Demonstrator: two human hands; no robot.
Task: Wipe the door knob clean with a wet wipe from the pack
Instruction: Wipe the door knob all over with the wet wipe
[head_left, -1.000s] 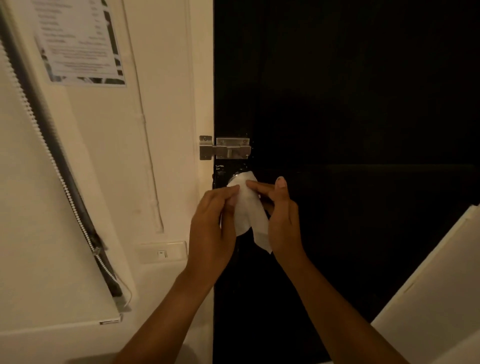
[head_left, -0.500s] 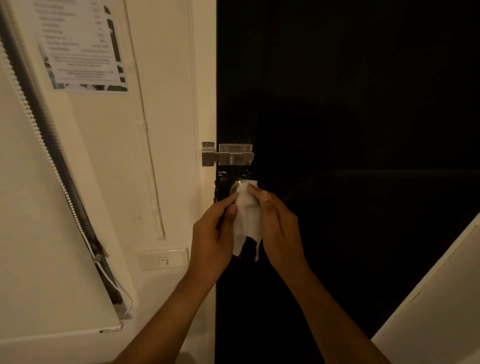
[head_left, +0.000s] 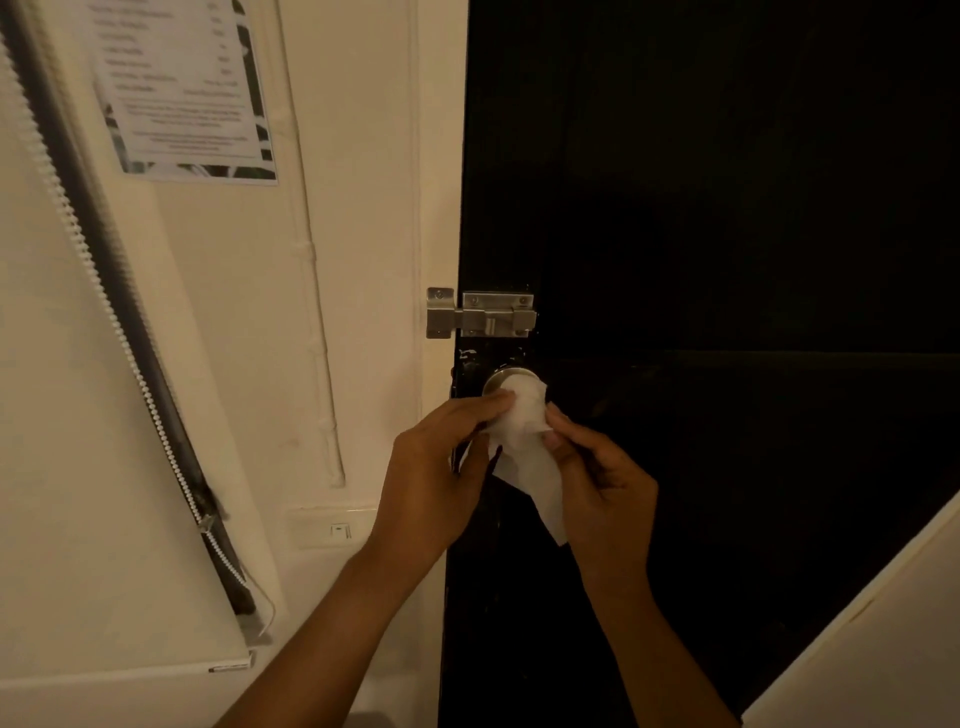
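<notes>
A round metal door knob (head_left: 500, 377) sits on the left edge of a black door (head_left: 727, 208). A white wet wipe (head_left: 524, 431) is draped over the knob, so only the knob's top rim shows. My left hand (head_left: 436, 478) pinches the wipe's left side against the knob. My right hand (head_left: 602, 483) pinches the wipe's right side, fingers curled. The wipe's loose tail hangs down between the hands. No wipe pack is in view.
A metal slide bolt (head_left: 480, 314) is fixed just above the knob. The cream wall (head_left: 353, 260) at left carries a printed notice (head_left: 182, 88), a blind with a bead chain (head_left: 130, 353) and a light switch (head_left: 337, 530). A pale panel (head_left: 883, 639) juts in at bottom right.
Both hands have shifted on the wipe around the knob; the right hand has dropped lower and curled more. The wipe's tail now hangs longer. The view has tilted slightly.
</notes>
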